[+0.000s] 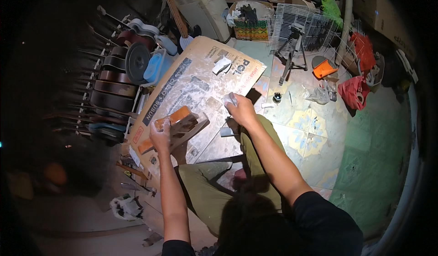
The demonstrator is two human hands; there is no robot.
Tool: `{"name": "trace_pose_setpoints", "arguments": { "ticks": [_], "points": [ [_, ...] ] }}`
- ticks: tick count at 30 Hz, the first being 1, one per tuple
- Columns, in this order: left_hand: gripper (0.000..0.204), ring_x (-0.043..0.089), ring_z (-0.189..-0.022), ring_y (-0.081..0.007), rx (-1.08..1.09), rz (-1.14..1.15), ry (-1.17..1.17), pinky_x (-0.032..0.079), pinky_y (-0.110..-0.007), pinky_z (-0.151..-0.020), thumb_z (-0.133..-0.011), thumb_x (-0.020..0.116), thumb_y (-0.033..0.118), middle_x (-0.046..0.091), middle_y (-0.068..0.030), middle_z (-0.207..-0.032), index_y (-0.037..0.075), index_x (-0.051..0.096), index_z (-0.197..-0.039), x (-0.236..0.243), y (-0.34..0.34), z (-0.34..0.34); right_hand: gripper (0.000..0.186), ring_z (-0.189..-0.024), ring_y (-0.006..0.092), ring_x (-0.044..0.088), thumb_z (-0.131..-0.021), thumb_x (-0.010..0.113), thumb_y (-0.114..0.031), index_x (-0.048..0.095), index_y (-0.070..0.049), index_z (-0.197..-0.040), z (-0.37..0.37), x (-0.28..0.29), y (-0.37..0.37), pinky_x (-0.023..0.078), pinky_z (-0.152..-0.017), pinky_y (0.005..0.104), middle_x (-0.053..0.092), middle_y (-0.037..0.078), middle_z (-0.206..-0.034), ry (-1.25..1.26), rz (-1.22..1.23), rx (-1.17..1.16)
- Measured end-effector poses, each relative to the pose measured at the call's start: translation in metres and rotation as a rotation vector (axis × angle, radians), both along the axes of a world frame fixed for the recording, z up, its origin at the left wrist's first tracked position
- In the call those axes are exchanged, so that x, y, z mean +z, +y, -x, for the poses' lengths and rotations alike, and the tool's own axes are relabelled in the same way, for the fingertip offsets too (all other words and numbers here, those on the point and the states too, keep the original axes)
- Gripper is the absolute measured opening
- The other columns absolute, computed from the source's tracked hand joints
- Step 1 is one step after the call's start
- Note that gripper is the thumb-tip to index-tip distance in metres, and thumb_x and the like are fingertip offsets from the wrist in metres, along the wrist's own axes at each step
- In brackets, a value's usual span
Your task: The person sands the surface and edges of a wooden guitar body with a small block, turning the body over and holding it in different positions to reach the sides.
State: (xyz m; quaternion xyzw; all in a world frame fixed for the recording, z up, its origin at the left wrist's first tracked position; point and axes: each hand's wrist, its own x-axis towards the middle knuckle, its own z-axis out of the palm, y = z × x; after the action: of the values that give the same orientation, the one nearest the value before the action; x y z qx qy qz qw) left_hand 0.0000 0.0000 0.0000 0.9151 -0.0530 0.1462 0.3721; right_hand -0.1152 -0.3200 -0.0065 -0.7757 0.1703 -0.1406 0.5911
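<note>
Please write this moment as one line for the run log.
left hand: holds orange-sided wooden piece | right hand: holds small pale piece | beneath: dusty cardboard sheet | background left: guitars

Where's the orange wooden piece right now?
In the head view, the orange wooden piece is left of centre, in the left hand, over the dusty cardboard.

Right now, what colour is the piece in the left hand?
The piece in the left hand is orange and greyish brown, best seen in the head view.
</note>
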Motion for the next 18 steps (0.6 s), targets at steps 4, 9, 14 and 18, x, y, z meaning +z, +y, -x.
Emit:
{"name": "trace_pose_setpoints", "arguments": {
  "ticks": [4, 9, 14, 18],
  "points": [
    [0.055, 0.064, -0.098, -0.0360, 0.011, -0.063, -0.027, 0.048, -0.043, -0.087, -0.084, 0.075, 0.038, 0.066, -0.0233, -0.107, -0.004, 0.056, -0.114, 0.011, -0.005, 0.014, 0.029, -0.095, 0.0431, 0.064, -0.086, 0.065, -0.019, 0.066, 0.001, -0.106, 0.008, 0.005, 0.003, 0.050, -0.083, 0.0468, 0.067, 0.028, -0.098, -0.057, 0.047, 0.061],
    [0.055, 0.061, -0.102, -0.0376, 0.034, -0.111, -0.035, 0.045, -0.043, -0.091, -0.087, 0.072, 0.040, 0.064, -0.0237, -0.109, -0.004, 0.056, -0.117, 0.022, -0.024, 0.023, 0.030, -0.096, 0.0445, 0.063, -0.085, 0.066, -0.019, 0.066, 0.001, -0.107, 0.018, 0.007, -0.011, 0.050, -0.084, 0.0479, 0.066, 0.028, -0.099, -0.097, 0.062, 0.071],
    [0.065, 0.053, -0.120, -0.0387, 0.215, -0.428, -0.015, 0.029, -0.048, -0.108, -0.093, 0.057, 0.056, 0.061, -0.0240, -0.121, 0.000, 0.055, -0.125, 0.004, -0.001, -0.001, 0.028, -0.097, 0.0446, 0.063, -0.085, 0.066, -0.019, 0.065, 0.002, -0.104, 0.022, 0.015, -0.012, 0.049, -0.086, 0.0482, 0.066, 0.028, -0.098, -0.086, 0.051, 0.054],
    [0.069, 0.048, -0.127, -0.0400, 0.081, -0.361, 0.152, 0.021, -0.050, -0.112, -0.095, 0.048, 0.061, 0.057, -0.0253, -0.129, 0.000, 0.053, -0.128, -0.007, 0.028, -0.025, 0.028, -0.098, 0.0445, 0.063, -0.084, 0.065, -0.018, 0.065, 0.003, -0.103, 0.023, 0.012, -0.015, 0.049, -0.087, 0.0481, 0.067, 0.027, -0.099, -0.073, 0.051, 0.073]
  ]
}}
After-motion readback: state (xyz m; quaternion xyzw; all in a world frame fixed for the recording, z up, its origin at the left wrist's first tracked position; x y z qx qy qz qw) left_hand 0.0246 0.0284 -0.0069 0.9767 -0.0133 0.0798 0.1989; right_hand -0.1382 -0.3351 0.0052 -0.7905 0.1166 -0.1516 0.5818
